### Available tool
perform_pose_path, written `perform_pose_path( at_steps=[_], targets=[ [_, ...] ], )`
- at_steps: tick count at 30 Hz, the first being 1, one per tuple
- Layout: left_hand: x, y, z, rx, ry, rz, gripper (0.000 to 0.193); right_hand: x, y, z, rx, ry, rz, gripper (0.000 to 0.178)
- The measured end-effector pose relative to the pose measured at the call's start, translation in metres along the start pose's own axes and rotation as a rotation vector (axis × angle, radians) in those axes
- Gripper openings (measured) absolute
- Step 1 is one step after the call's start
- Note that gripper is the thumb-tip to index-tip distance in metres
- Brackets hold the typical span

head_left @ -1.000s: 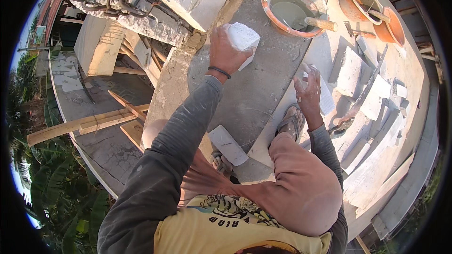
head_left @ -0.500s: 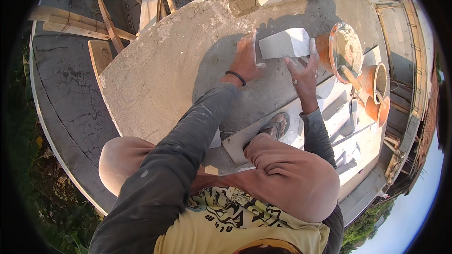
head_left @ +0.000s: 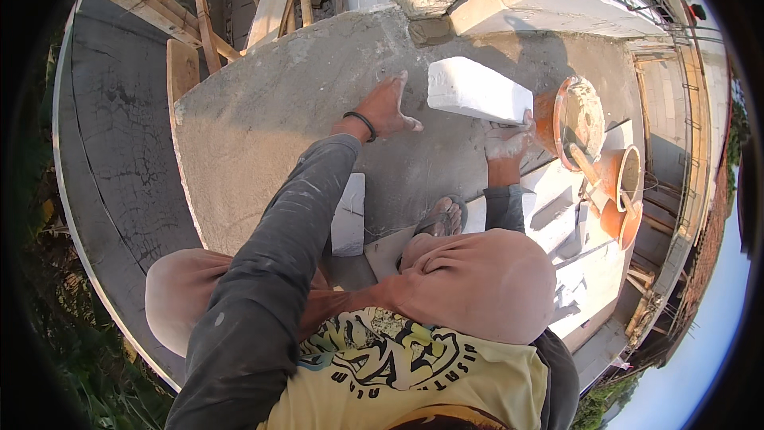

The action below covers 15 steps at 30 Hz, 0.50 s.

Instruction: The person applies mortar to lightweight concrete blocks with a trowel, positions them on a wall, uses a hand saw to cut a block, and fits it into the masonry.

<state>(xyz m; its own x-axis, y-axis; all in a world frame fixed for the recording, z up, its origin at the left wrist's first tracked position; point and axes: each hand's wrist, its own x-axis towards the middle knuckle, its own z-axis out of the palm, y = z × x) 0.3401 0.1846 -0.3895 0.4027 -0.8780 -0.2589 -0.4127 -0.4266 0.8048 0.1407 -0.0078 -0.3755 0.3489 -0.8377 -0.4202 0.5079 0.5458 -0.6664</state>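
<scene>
A white lightweight block [head_left: 477, 91] is raised over the grey cement floor, its long side turned toward me. My right hand [head_left: 508, 142] grips it at its right end, palm below and fingertips at the edge; part of that grip is hidden under the block. To the left of the block, my left hand [head_left: 387, 109] is held out with thumb and fingers apart and nothing in it. A gap separates it from the block. Another white block [head_left: 350, 215] lies beside my left forearm.
At the right stand a mortar-crusted orange bucket [head_left: 547, 115] and a smaller orange bucket [head_left: 613, 171], with a wooden handle [head_left: 583, 163] leaning between them. White block pieces [head_left: 553, 227] lie below. Timber planks [head_left: 274, 0] rise at the far left. My sandalled foot [head_left: 442, 216] is near the middle.
My left hand has drawn away to the left and its fingers have spread. The block has turned and tilted, with my right hand now more beneath it. The view has shifted too.
</scene>
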Motion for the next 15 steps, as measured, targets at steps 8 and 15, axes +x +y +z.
perform_pose_path(
  at_steps=[8, 15],
  targets=[
    [0.032, 0.102, 0.045, -0.466, 0.345, 0.294, 0.106, -0.002, 0.04, -0.013, 0.004, -0.243, 0.417, 0.063],
    [0.046, 0.098, 0.026, -0.207, 0.527, 0.338, 0.095, 0.002, -0.009, 0.028, -0.638, -0.573, -0.29, 0.082]
  ],
)
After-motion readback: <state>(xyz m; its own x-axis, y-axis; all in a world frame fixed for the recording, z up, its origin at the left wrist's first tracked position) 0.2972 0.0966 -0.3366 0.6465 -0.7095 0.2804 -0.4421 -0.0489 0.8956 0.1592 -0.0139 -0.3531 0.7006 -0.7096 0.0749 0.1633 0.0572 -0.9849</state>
